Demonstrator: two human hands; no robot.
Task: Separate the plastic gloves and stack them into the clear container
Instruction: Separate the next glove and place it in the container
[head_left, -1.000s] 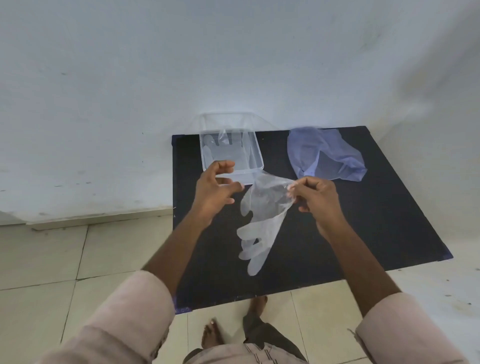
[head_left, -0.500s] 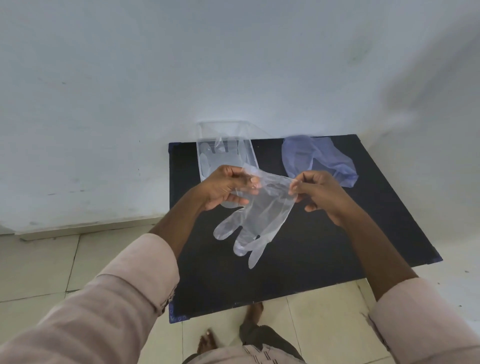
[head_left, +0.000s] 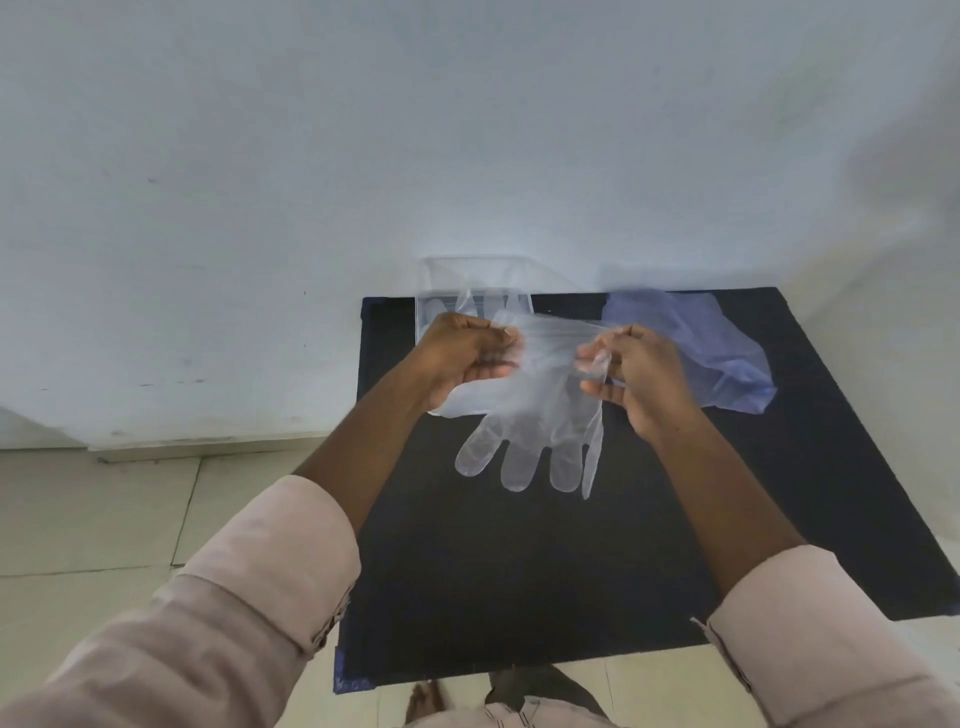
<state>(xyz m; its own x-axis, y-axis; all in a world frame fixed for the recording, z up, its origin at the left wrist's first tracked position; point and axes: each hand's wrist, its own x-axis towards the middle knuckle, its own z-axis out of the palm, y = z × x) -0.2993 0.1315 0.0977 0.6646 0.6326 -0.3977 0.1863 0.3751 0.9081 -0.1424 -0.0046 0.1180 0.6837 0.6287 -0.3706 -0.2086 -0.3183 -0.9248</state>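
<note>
Transparent plastic glove (head_left: 524, 410) is held stretched above the black counter (head_left: 519, 571), its cuff pinched by the fingers of the left hand (head_left: 465, 358) and right hand (head_left: 636, 374). Behind it, the clear rectangular container (head_left: 441, 296) holds another glove, beside a bluish plastic bag (head_left: 711, 343).

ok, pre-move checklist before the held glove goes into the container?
1. Left hand grips glove cuff: ok.
2. Right hand grips other cuff side: ok.
3. Glove is a single layer, separated: cannot tell.
4. Clear container open, reachable behind the hands: ok.
5. Room in container, a glove already inside: ok.
6. Remaining pile clear of the path, on the table: ok.
</note>
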